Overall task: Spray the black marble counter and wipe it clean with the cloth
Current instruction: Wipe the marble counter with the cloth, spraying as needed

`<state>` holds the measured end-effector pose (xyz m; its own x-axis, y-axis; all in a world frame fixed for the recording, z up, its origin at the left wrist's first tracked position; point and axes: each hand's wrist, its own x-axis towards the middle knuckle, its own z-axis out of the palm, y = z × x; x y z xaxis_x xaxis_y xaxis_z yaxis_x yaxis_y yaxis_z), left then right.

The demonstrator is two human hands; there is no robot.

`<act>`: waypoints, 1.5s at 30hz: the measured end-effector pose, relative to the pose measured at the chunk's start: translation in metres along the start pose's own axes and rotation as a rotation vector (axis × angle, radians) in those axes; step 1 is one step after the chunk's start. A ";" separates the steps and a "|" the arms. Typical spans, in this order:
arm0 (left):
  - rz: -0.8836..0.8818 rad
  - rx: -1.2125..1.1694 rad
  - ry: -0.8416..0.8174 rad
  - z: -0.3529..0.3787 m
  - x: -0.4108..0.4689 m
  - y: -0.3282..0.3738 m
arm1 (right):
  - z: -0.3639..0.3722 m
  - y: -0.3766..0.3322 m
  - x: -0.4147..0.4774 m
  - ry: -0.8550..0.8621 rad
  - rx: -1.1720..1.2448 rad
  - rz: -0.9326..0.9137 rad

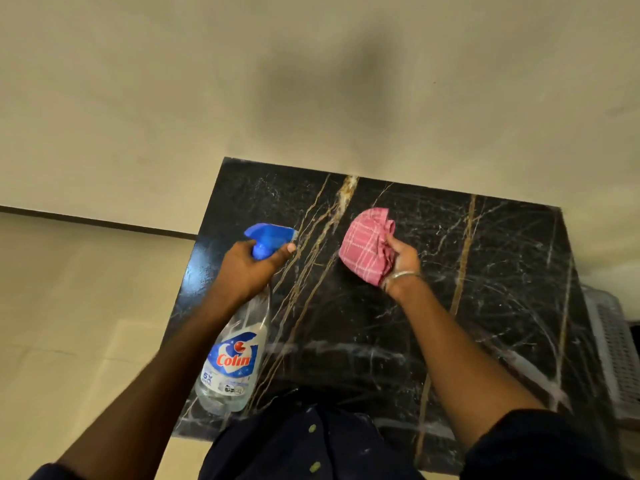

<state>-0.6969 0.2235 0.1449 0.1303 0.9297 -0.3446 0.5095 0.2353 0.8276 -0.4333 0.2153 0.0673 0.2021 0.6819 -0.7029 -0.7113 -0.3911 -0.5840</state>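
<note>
Bottle (232,362) clamped at neck by left hand (247,268), long axis near-to-far, nozzle aimed right over counter (485,306). Farther right, cloth (367,249) bunched tight in right hand (403,263), nearer the unsprayed middle, poised above it.

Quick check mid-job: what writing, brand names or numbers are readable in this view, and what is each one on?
"Colin": red brand name on the label of the spray bottle held in the left hand.
"5X": on the same label, below the brand name.
Smaller print under "5X" and at the bottom of the label: too blurred to read.
Cloth in the right hand, counter, basket: no text visible.
</note>
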 end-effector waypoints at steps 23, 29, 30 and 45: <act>0.203 0.125 -0.148 0.053 -0.059 0.039 | -0.060 0.011 -0.068 -0.108 0.361 0.016; 0.197 0.115 -0.054 0.067 -0.061 0.051 | -0.061 0.015 -0.066 -0.090 0.346 0.001; 0.197 0.113 -0.013 0.069 -0.060 0.053 | -0.061 0.016 -0.065 -0.080 0.336 -0.007; 0.124 0.073 0.104 0.050 -0.008 0.038 | -0.019 -0.002 0.017 -0.153 -1.618 -0.723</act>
<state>-0.6362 0.2113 0.1574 0.1094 0.9756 -0.1906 0.5559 0.0989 0.8253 -0.4155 0.2154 0.0485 0.0189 0.9862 -0.1644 0.8109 -0.1113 -0.5746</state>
